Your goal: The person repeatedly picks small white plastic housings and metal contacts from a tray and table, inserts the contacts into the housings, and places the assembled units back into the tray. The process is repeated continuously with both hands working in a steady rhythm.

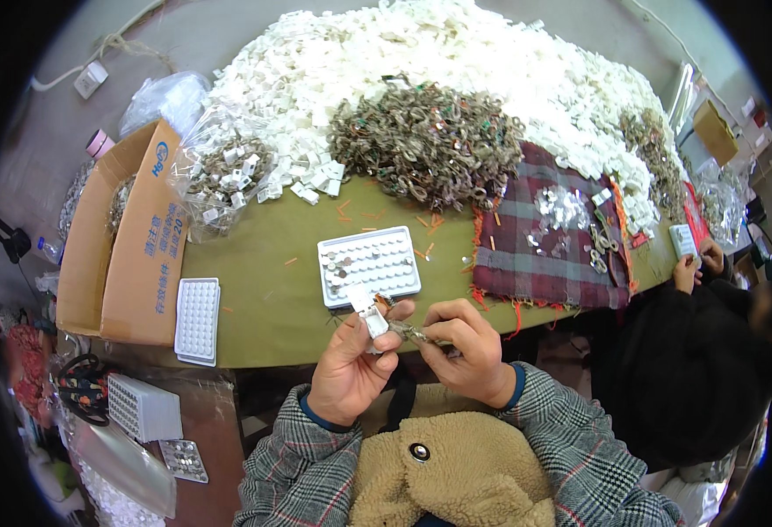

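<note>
left hand (351,364): closed in a pinch on a small white plastic clip (374,323), thumb on top, fingers curled under; held over the lap, just off the near table edge.
right hand (465,347): closed, fingertips pinching a small metal ring part (410,332) at its right end; part's tip meets the clip between the two hands.
clip, handling: judged v. light, stiff, moulded plastic, smooth so prob. a bit slippery; best held by flat sides w/ thumb + forefinger, as now. hard squeeze could snap thin parts.
metal part, handling: judged light, rigid, thin, easy to drop; hold near the end away from the clip so the tip stays free. exact shape too small to tell.
white tray (369,265): on the green table (272,299), just beyond the hands; rows of round pockets, a few at left hold dark bits, rest look white.
second tray (197,321): left of hands, near table edge, beside a cardboard box (131,255).
stock: big heap of white clips (421,53) across far side; pile of metal rings (425,140) in front of it; clear bag (223,171) w/ mixed pieces at left.
plaid cloth (544,237): right of tray, small shiny bits on it.
other person (702,369): at right, dark clothing, hands at table edge, well apart from the hands above.
</note>
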`<state>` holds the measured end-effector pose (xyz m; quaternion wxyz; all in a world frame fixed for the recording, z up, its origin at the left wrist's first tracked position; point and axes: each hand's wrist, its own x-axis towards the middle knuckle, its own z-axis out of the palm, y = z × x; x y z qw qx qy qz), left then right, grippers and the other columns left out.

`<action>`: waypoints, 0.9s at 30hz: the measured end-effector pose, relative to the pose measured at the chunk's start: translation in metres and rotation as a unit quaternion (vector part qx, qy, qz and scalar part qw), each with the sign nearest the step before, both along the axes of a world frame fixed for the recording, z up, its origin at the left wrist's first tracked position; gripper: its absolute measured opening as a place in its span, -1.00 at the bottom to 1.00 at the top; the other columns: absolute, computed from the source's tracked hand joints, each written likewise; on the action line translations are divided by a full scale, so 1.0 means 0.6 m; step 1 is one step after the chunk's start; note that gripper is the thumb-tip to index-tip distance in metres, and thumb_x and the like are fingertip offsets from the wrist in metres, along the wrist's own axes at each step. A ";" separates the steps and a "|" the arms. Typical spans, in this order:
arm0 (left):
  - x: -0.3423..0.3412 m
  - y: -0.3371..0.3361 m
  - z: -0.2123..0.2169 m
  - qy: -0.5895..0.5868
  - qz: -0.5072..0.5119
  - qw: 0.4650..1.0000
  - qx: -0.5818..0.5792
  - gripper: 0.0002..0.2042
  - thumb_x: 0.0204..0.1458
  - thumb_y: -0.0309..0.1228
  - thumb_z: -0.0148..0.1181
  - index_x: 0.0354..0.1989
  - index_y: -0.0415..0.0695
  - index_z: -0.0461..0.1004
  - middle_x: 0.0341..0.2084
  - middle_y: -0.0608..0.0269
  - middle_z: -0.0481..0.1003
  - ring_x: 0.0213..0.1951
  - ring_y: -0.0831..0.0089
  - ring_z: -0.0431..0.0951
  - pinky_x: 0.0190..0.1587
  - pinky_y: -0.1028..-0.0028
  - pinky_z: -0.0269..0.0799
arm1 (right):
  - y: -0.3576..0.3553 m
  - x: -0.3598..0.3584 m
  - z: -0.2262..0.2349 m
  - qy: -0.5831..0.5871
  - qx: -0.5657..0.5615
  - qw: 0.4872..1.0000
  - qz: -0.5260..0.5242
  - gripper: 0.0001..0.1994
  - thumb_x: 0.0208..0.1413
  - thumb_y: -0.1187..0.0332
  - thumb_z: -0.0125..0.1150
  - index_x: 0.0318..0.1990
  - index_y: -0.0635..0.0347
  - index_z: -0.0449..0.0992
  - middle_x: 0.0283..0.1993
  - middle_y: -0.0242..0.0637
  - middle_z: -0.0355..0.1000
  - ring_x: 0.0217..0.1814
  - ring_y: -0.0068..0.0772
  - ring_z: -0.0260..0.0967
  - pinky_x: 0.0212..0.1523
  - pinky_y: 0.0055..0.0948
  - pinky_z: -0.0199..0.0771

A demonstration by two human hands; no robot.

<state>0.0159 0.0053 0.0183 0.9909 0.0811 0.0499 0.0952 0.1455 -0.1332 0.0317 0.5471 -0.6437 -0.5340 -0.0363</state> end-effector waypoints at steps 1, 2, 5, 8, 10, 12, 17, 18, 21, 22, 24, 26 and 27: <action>0.001 -0.005 -0.002 -0.005 0.003 1.000 0.016 -0.69 0.29 -0.35 0.07 0.13 -0.24 0.35 0.12 0.01 0.36 -0.22 0.53 0.42 -0.23 0.53 0.51 | -0.010 0.000 -0.005 0.044 -0.008 0.999 0.017 -0.81 -0.12 0.64 0.37 -0.35 0.28 0.46 -0.25 -0.15 0.45 -0.36 -0.20 0.44 -0.35 -0.39 0.47; 0.002 -0.009 -0.004 -0.021 0.002 1.000 0.023 -0.69 0.29 -0.36 0.09 0.12 -0.24 0.35 0.07 0.02 0.39 -0.23 0.52 0.43 -0.23 0.51 0.52 | -0.019 0.001 -0.008 0.088 -0.020 0.995 0.035 -0.80 -0.12 0.64 0.37 -0.35 0.28 0.47 -0.25 -0.15 0.44 -0.36 -0.21 0.43 -0.35 -0.40 0.46; 0.003 -0.018 -0.004 -0.030 0.019 0.990 0.137 -0.69 0.24 -0.38 0.17 0.09 -0.25 0.37 -0.08 0.03 0.43 -0.27 0.45 0.49 -0.28 0.43 0.56 | -0.036 0.028 -0.008 0.208 0.019 0.973 0.100 -0.89 0.05 0.54 0.29 -0.29 0.33 0.49 -0.24 -0.19 0.45 -0.25 -0.38 0.42 -0.24 -0.50 0.39; 0.005 -0.025 0.000 -0.043 -0.009 0.981 0.189 -0.66 0.18 -0.38 0.24 0.05 -0.27 0.40 -0.10 -0.01 0.44 -0.32 0.41 0.53 -0.33 0.37 0.58 | -0.038 0.052 0.002 0.338 0.000 0.936 0.094 -0.86 0.24 0.44 0.15 -0.25 0.38 0.52 -0.22 -0.25 0.45 -0.20 -0.52 0.36 -0.13 -0.50 0.37; 0.008 -0.029 0.003 -0.026 -0.045 0.977 0.207 -0.66 0.16 -0.36 0.27 0.03 -0.28 0.41 -0.13 -0.02 0.47 -0.33 0.40 0.53 -0.33 0.35 0.58 | -0.032 0.060 0.009 0.318 -0.039 0.940 0.115 -0.86 0.23 0.43 0.18 -0.24 0.37 0.52 -0.22 -0.27 0.45 -0.22 -0.53 0.35 -0.12 -0.50 0.38; 0.013 -0.032 0.006 -0.029 -0.075 0.974 0.213 -0.67 0.16 -0.36 0.27 0.01 -0.28 0.41 -0.15 -0.02 0.48 -0.33 0.39 0.54 -0.32 0.35 0.59 | -0.038 0.063 0.016 0.343 -0.055 0.922 0.168 -0.85 0.21 0.45 0.20 -0.18 0.39 0.52 -0.12 -0.24 0.43 -0.16 -0.52 0.34 -0.09 -0.51 0.37; 0.021 -0.046 0.016 0.045 -0.015 0.924 0.379 -0.75 0.18 -0.42 0.25 -0.06 -0.30 0.44 -0.19 0.08 0.50 -0.29 0.41 0.55 -0.25 0.40 0.58 | -0.053 0.055 0.014 0.270 -0.037 0.958 0.085 -0.78 0.10 0.53 0.31 -0.09 0.34 0.56 -0.11 -0.23 0.45 -0.14 -0.48 0.36 -0.11 -0.47 0.38; 0.022 -0.049 0.018 0.065 -0.003 0.898 0.434 -0.77 0.18 -0.44 0.24 -0.07 -0.30 0.44 -0.21 0.11 0.50 -0.29 0.42 0.55 -0.23 0.43 0.57 | -0.055 0.052 0.012 0.270 -0.043 0.958 0.091 -0.82 0.10 0.53 0.31 -0.14 0.34 0.56 -0.17 -0.23 0.45 -0.17 -0.46 0.38 -0.14 -0.46 0.39; 0.027 -0.058 0.023 0.091 0.023 0.824 0.559 -0.81 0.16 -0.47 0.25 -0.13 -0.29 0.46 -0.27 0.20 0.48 -0.29 0.47 0.52 -0.21 0.50 0.49 | -0.056 0.044 0.006 0.269 -0.047 0.958 0.087 -0.93 0.08 0.56 0.30 -0.27 0.34 0.59 -0.30 -0.24 0.47 -0.24 -0.40 0.43 -0.22 -0.45 0.42; 0.029 -0.060 0.025 0.092 0.029 0.800 0.592 -0.82 0.15 -0.47 0.26 -0.15 -0.28 0.46 -0.29 0.24 0.47 -0.30 0.48 0.50 -0.21 0.51 0.45 | -0.056 0.043 0.004 0.269 -0.050 0.958 0.081 -0.92 0.08 0.56 0.30 -0.27 0.34 0.59 -0.30 -0.24 0.47 -0.24 -0.40 0.43 -0.22 -0.46 0.42; 0.028 -0.052 0.035 0.084 0.019 0.711 0.698 -0.82 0.08 -0.49 0.31 -0.19 -0.25 0.48 -0.36 0.22 0.43 -0.34 0.43 0.45 -0.26 0.46 0.38 | -0.054 0.042 0.002 0.268 -0.060 0.959 0.068 -0.92 0.08 0.56 0.30 -0.25 0.34 0.60 -0.30 -0.24 0.46 -0.25 -0.41 0.43 -0.22 -0.46 0.42; 0.023 -0.052 0.043 0.077 0.031 0.659 0.747 -0.80 0.04 -0.50 0.33 -0.19 -0.24 0.48 -0.38 0.19 0.41 -0.35 0.37 0.44 -0.27 0.42 0.37 | -0.053 0.043 -0.002 0.282 -0.062 0.953 0.087 -0.91 0.09 0.54 0.31 -0.26 0.35 0.58 -0.26 -0.23 0.47 -0.21 -0.43 0.41 -0.19 -0.48 0.41; 0.022 -0.052 0.046 0.077 0.033 0.630 0.772 -0.79 0.03 -0.50 0.33 -0.19 -0.24 0.48 -0.38 0.14 0.40 -0.35 0.29 0.45 -0.26 0.42 0.38 | -0.053 0.044 -0.005 0.287 -0.064 0.951 0.097 -0.91 0.10 0.53 0.31 -0.26 0.36 0.57 -0.25 -0.22 0.47 -0.18 -0.44 0.40 -0.17 -0.49 0.40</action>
